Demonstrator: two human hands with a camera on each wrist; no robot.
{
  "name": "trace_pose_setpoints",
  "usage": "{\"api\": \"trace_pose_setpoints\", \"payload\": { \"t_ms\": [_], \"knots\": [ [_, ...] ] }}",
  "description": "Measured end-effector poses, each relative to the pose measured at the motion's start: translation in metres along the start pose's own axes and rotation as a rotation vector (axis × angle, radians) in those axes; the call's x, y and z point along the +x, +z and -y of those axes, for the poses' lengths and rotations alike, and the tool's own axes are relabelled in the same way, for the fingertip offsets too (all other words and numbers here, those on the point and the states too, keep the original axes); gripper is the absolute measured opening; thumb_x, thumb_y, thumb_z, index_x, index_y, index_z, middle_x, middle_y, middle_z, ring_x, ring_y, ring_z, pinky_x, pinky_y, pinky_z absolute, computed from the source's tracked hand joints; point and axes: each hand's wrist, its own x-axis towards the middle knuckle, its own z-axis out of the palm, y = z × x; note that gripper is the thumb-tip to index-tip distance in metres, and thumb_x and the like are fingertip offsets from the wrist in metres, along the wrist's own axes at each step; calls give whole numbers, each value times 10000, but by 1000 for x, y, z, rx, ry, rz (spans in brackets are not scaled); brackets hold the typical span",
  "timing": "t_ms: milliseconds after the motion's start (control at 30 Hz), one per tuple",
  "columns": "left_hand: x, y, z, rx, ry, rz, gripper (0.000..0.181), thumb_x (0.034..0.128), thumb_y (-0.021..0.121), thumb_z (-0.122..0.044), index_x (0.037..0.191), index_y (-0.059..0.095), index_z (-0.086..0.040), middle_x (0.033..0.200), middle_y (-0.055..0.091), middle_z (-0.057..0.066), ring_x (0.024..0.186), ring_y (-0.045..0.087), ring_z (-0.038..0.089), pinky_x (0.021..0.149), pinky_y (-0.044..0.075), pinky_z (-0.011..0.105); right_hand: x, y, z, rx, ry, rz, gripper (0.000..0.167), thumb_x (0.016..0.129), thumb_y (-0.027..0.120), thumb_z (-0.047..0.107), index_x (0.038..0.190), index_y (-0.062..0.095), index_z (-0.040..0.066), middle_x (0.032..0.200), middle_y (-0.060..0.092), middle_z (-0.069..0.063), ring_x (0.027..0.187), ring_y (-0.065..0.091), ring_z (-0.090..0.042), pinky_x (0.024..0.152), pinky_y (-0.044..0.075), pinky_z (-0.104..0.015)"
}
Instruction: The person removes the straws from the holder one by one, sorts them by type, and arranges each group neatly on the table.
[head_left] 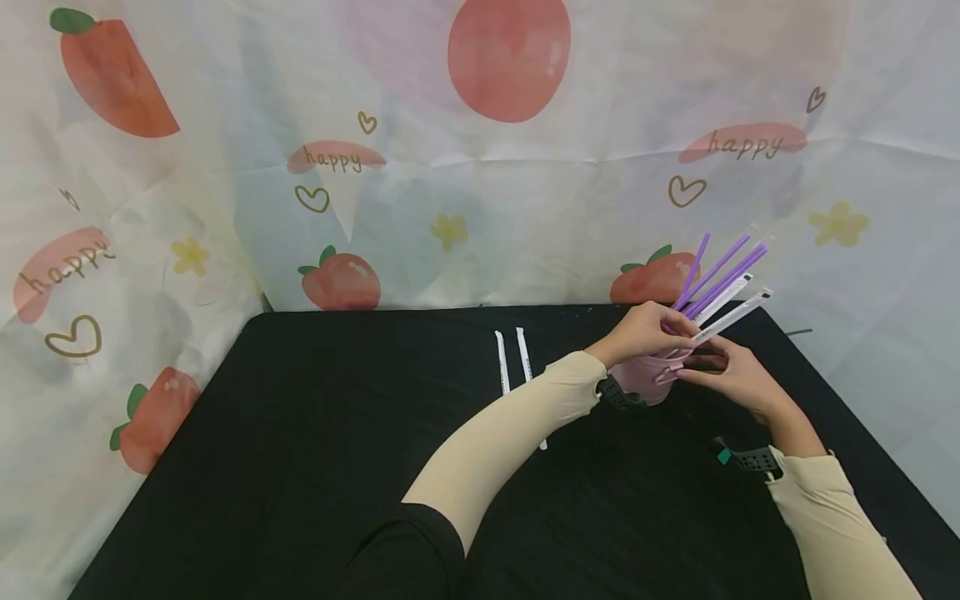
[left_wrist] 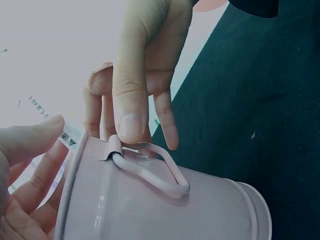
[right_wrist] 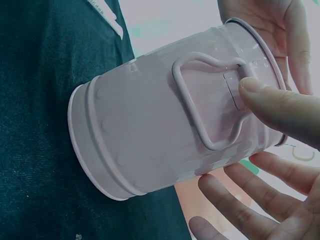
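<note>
A pink bucket (head_left: 643,377) tilts at the table's right rear, holding several purple straws (head_left: 720,275) and white-wrapped straws. My left hand (head_left: 645,333) is over its rim, pinching a white-wrapped straw (head_left: 738,314); in the left wrist view the left thumb (left_wrist: 30,137) lies against the printed wrapper (left_wrist: 71,136). On the bucket's other side, my right hand (head_left: 742,379) grips it. The right wrist view shows the right thumb (right_wrist: 265,95) on the handle mount of the bucket (right_wrist: 145,120), other fingers spread along the side. The straws' lower ends are hidden inside.
White-wrapped straws (head_left: 502,362) lie on the black-covered table (head_left: 337,417) left of the bucket, partly hidden by my left sleeve (head_left: 502,433). A printed cloth (head_left: 525,208) hangs behind the table's back edge.
</note>
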Motion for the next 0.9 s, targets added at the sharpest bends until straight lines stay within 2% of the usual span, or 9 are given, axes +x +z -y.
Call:
{"api": "trace_pose_setpoints", "payload": {
  "t_ms": [67, 133, 200, 300, 367, 433, 500, 633, 900],
  "knots": [
    [0, 0, 1, -22, -2, -2, 227, 887, 655, -193, 1089, 695, -97, 1030, 711, 14, 672, 561, -4, 580, 458, 81, 0, 0, 0, 8, -6, -2, 610, 896, 647, 203, 1355, 357, -74, 1153, 549, -4, 897, 474, 223, 705, 463, -76],
    [-1, 0, 1, -47, -7, -9, 224, 890, 651, -192, 1087, 694, -94, 995, 710, 20, 644, 562, 37, 556, 457, 100, 0, 0, 0, 16, -11, 1, 639, 896, 647, 200, 1379, 331, -75, 1146, 504, 72, 902, 474, 219, 708, 467, -79],
    [-1, 0, 2, -72, -10, -21, 220, 895, 644, -188, 1085, 690, -87, 953, 708, 36, 620, 562, 87, 528, 448, 120, 0, 0, 0, 19, -17, 4, 650, 897, 645, 192, 1389, 317, -78, 1188, 503, 11, 907, 471, 217, 708, 468, -82],
    [-1, 0, 2, -72, -24, -62, 211, 900, 637, -203, 1078, 691, -101, 945, 708, 17, 666, 579, 49, 547, 451, 100, 0, 1, 0, 25, -29, 5, 648, 897, 644, 179, 1390, 312, -80, 1279, 468, -167, 914, 465, 218, 709, 469, -79],
    [0, 0, 3, -79, -32, -98, 208, 902, 635, -209, 1074, 690, -106, 971, 710, 12, 719, 598, 21, 580, 465, 80, 0, 1, 0, 31, -42, -1, 642, 894, 647, 161, 1387, 317, -84, 1305, 437, -228, 915, 465, 222, 709, 469, -75],
    [0, 0, 4, -86, -43, -135, 208, 900, 639, -217, 1073, 691, -115, 1006, 709, -3, 777, 608, -15, 621, 484, 68, 0, 1, -1, 39, -50, -9, 641, 891, 649, 150, 1386, 318, -88, 1281, 469, -157, 913, 470, 225, 711, 467, -67],
    [1, 1, 6, -121, -52, -167, 215, 895, 645, -214, 1080, 690, -114, 1013, 712, 5, 770, 619, -8, 624, 497, 75, 0, 1, -2, 48, -60, -17, 641, 886, 654, 142, 1383, 323, -91, 1227, 500, -2, 913, 478, 225, 714, 465, -60],
    [0, 3, 8, -203, -48, -223, 227, 885, 657, -204, 1084, 688, -101, 1002, 718, 32, 732, 628, -1, 601, 520, 108, 0, 2, -3, 71, -77, -25, 638, 880, 660, 130, 1374, 329, -100, 1138, 450, 222, 917, 496, 212, 717, 465, -55],
    [0, 2, 7, -312, -10, -320, 225, 875, 664, -167, 1071, 699, -62, 1041, 711, 81, 758, 659, 10, 627, 533, 110, 0, 2, -4, 72, -77, -21, 644, 883, 657, 130, 1381, 320, -98, 1171, 464, 153, 924, 501, 202, 719, 467, -59]
  ]
}}
